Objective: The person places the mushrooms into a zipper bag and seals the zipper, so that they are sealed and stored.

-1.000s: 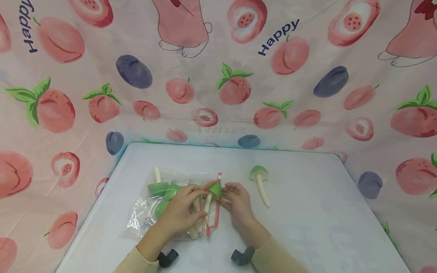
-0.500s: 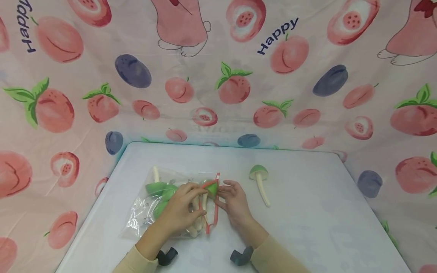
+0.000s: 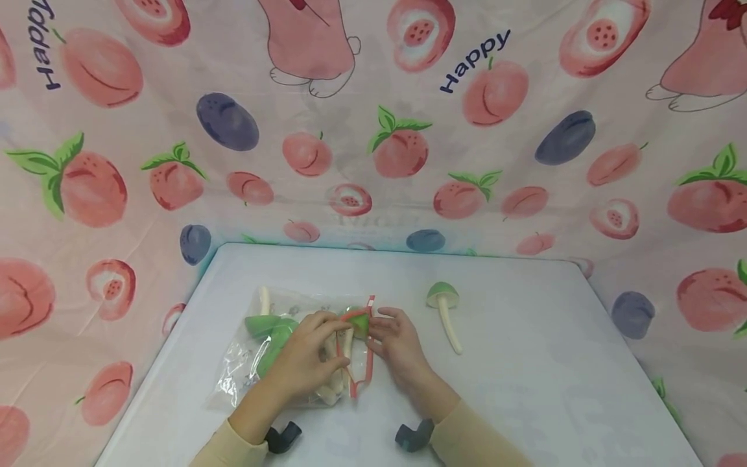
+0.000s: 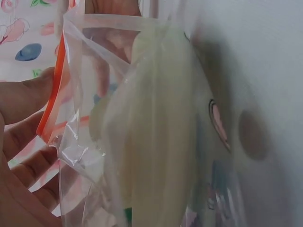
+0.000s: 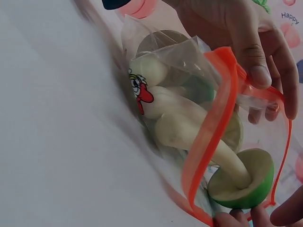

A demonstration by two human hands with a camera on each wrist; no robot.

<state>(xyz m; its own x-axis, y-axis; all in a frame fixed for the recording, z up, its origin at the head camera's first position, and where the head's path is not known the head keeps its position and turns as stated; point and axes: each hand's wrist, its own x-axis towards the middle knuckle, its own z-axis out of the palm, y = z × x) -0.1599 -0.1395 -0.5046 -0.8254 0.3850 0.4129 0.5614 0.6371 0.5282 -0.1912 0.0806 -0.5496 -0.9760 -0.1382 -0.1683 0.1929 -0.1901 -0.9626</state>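
Observation:
My left hand (image 3: 315, 353) holds the mouth of a clear zip bag (image 4: 71, 113) by its orange-red zip strip, keeping it gaping. Inside the bag lie several toy mushrooms (image 3: 268, 327) with green caps and cream stems. One more toy mushroom (image 5: 241, 184) sits in the mouth, stem pointing inward and green cap at the opening. My right hand (image 3: 403, 344) has its fingertips against the outside of that cap, the thumb slightly apart. Through the plastic, the left wrist view shows part of the right hand (image 4: 113, 47).
Another green-capped toy mushroom (image 3: 446, 318) lies on the white table (image 3: 525, 363), right of the hands. Black bent pieces (image 3: 415, 436) sit beside both sleeves. A peach-print cloth (image 3: 350, 162) hangs behind and along both sides of the table.
The mushroom at the bag's mouth has moved left, deeper inside, with the right fingers following its cap. The green caps within the bag have shifted a little left. The left hand keeps its hold.

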